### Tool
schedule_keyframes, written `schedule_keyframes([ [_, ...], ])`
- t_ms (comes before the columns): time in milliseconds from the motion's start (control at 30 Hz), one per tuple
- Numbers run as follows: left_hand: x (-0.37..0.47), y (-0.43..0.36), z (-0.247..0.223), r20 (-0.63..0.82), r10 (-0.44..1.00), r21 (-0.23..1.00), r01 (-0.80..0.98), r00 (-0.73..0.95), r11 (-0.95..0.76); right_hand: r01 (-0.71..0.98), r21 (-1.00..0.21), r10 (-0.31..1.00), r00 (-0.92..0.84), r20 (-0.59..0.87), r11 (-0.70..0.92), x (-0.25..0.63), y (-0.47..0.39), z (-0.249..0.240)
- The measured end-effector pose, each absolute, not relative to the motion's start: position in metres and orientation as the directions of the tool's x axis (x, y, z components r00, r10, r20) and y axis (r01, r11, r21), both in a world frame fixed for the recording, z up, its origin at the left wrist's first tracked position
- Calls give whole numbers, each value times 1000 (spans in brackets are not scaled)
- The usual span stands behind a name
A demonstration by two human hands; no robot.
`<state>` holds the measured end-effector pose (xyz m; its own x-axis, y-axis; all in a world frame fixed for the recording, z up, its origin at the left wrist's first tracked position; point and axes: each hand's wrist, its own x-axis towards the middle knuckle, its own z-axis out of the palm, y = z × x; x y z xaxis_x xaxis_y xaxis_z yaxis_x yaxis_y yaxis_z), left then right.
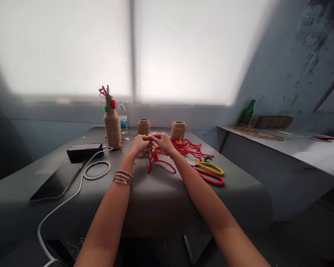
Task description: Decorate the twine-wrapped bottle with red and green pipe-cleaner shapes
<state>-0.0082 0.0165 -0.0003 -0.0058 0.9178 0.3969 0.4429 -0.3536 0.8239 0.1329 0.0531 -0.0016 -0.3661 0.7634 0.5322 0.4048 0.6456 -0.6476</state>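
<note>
My left hand (pixel 141 143) and my right hand (pixel 161 141) meet at the fingertips above the middle of the grey table. Both are closed in a pinch around a thin purple pipe cleaner (pixel 151 150), whose end hangs down below the fingers. Red pipe cleaners (pixel 161 161) lie beneath and to the right of my hands. Just behind my hands stand two twine-wrapped jars, one at the left (pixel 143 127) and one at the right (pixel 178 130). Scissors (pixel 211 174) with yellow and red handles rest beside my right forearm.
A twine-wrapped bottle (pixel 112 128) and a plastic water bottle (pixel 123 120) stand at the back left. A phone (pixel 57 181), a black power bank (pixel 84 151) and a white cable (pixel 79 185) lie left. On a side table (pixel 303 148) are a green bottle (pixel 247 112) and an egg carton (pixel 273 122).
</note>
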Motion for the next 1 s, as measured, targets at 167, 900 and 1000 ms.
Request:
schedule_keyframes([
  [167, -8, 20, -2, 379, 926, 859, 370, 6, -354, 495, -573, 752, -332, 569, 653, 132, 48, 1],
  [900, -13, 9, 14, 403, 911, 914, 87, -85, -396, 770, -208, 625, -295, 722, 604, 131, 27, 10],
  [1000, -12, 11, 12, 456, 889, 887, 115, -51, -448, 731, -203, 580, -307, 755, 652, 130, 30, 9],
])
